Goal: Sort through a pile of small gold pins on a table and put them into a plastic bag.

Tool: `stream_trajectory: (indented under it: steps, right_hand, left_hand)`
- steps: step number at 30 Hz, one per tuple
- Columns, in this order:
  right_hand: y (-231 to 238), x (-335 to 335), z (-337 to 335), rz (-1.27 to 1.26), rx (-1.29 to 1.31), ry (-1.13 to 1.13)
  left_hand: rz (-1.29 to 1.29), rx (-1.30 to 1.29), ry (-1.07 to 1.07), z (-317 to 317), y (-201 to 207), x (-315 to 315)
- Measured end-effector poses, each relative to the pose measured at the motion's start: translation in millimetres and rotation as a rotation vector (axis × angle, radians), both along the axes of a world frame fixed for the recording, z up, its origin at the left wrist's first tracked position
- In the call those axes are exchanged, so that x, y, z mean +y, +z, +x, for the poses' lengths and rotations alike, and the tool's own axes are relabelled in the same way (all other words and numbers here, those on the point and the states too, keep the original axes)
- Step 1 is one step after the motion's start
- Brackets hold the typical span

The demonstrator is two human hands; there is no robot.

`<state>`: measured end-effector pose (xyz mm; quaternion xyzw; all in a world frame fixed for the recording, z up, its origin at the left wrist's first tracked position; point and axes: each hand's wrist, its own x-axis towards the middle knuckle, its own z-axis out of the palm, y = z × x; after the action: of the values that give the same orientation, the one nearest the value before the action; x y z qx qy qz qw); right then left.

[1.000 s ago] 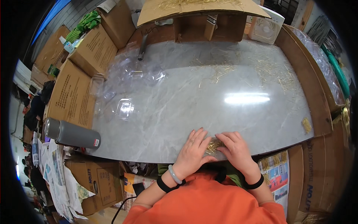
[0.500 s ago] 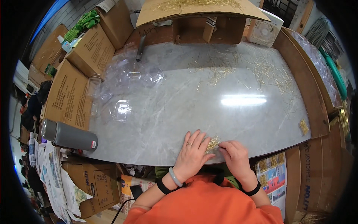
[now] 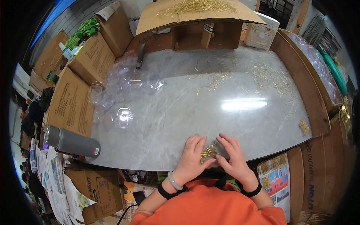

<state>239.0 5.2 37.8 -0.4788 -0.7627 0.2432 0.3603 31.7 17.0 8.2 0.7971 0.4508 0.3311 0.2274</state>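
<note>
A small bundle of thin gold wire pins (image 3: 209,150) lies at the table's near edge, between my two hands. My left hand (image 3: 190,155) rests along its left side, fingers stretched forward and thumb reaching across the near end. At the right side my right hand (image 3: 234,157) is curved, fingers apart, the index and thumb close to the pins. Neither hand is closed round the bundle. Whether the right fingertips touch it is hard to tell. A second small gold bundle (image 3: 304,127) sits near the table's right edge.
Loose gold pins (image 3: 268,77) are scattered over the far right of the grey table (image 3: 168,112). Clear plastic boxes (image 3: 125,117) spread across its left part. A grey flask (image 3: 73,141) stands at left. Cardboard boxes (image 3: 71,103), a cardboard shelf (image 3: 225,35) and a white fan (image 3: 261,32) border the table.
My right hand's fingers have opened out and lifted from their pinch beside the bundle. My left hand has shifted slightly left and nearer, showing more of the pins.
</note>
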Motion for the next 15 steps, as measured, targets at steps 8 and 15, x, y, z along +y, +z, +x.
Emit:
stream_trajectory:
  steps: [8, 15]
  right_hand:
    - [-29, 18, -2, 0.111, -0.193, 0.200]
    - [0, 17, 0, 0.256, -0.347, 0.056]
  left_hand:
    - [-0.145, 0.042, -0.357, -46, 20, 24]
    - [-0.070, 0.113, -0.168, -37, 35, 14]
